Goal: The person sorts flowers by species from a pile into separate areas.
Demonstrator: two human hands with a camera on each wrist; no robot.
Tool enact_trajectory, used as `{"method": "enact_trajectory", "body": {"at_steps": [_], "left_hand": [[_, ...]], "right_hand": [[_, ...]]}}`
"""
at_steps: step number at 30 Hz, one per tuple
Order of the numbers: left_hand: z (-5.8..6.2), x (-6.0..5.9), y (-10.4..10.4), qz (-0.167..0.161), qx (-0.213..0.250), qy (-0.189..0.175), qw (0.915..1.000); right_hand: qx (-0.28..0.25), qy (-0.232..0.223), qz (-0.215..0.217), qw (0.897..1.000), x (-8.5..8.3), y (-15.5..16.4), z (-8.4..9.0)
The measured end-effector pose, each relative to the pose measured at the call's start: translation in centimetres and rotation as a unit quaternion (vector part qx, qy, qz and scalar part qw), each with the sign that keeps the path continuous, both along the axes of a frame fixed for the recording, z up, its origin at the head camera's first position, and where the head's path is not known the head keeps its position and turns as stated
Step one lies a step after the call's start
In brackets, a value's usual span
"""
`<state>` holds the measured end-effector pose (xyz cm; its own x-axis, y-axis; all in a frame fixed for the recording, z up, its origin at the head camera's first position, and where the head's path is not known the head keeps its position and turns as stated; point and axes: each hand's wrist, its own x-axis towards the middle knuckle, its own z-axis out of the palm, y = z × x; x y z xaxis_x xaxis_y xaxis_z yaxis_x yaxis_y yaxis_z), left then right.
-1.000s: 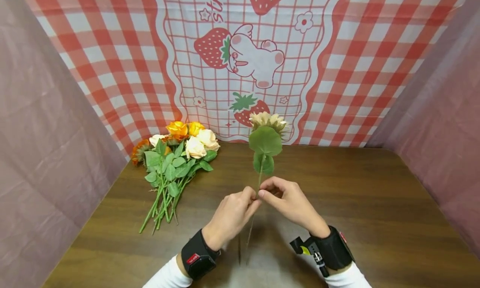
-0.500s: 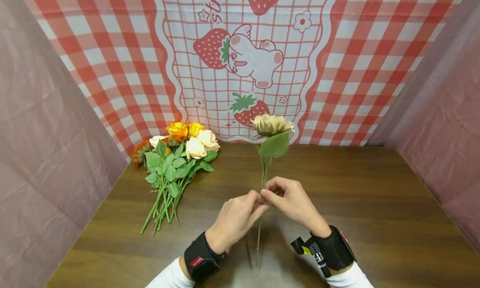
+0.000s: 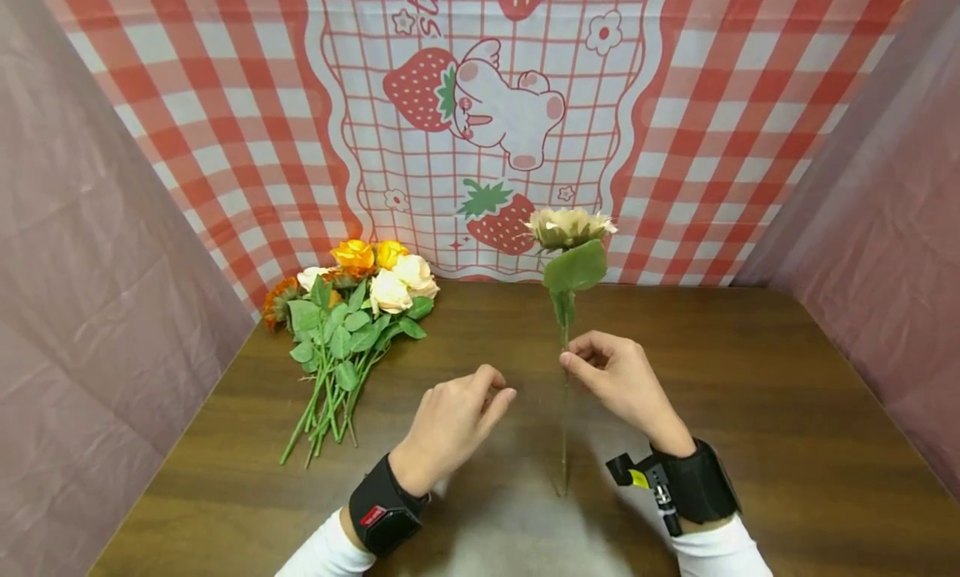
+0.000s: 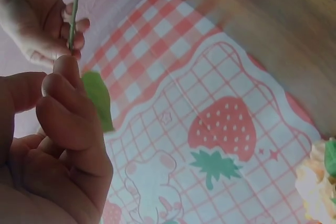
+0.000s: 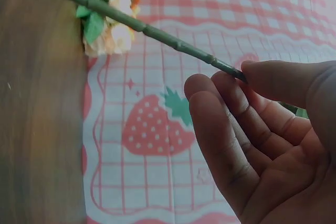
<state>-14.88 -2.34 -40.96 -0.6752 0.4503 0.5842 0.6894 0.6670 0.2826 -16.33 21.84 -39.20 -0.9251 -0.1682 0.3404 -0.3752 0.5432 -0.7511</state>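
Observation:
A long-stemmed cream flower (image 3: 568,229) with broad green leaves stands upright over the table (image 3: 750,410). Thumb and fingertips of my right hand (image 3: 628,383) pinch its stem (image 5: 173,41) below the leaves, and the lower stem hangs down bare. In the right wrist view the remaining fingers spread loosely under the pinch. My left hand (image 3: 452,423) hovers to the left of the stem, fingers loosely bent, with nothing in it. The left wrist view shows its fingers (image 4: 68,119) overlapping the lower line of the stem, while the right hand (image 4: 37,22) grips behind them.
A bunch of orange and cream flowers (image 3: 392,293) with green stems lies at the table's back left. Behind the table hangs a red-and-white checked cloth (image 3: 697,143) with strawberries. Pinkish curtains (image 3: 112,268) close off both sides.
Both hands were together on the stem; the left has let go and drawn back left. The right hand has carried the flower right and slightly up. The flower has also turned.

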Motion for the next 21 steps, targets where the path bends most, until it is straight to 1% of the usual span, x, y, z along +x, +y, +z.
{"method": "enact_trajectory", "body": {"at_steps": [3, 8, 13, 21], "left_hand": [[0.3, 0.0, -0.4, 0.011, -0.003, 0.002, 0.9999], [0.5, -0.1, -0.9, 0.017, -0.003, 0.004, 0.9998], [0.7, -0.1, -1.1, 0.023, -0.007, 0.008, 0.9997], [0.6, -0.1, -1.2, 0.028, -0.016, -0.005, 0.9995]], "right_hand": [[0.007, 0.003, -0.021, 1.000, -0.2, 1.3, 0.2], [0.004, 0.002, -0.052, 0.999, -0.6, 3.2, 0.4], [-0.019, -0.009, -0.071, 0.997, -0.8, 4.6, 0.4], [-0.014, -0.019, -0.098, 0.995, -0.9, 6.9, 0.2]]}}
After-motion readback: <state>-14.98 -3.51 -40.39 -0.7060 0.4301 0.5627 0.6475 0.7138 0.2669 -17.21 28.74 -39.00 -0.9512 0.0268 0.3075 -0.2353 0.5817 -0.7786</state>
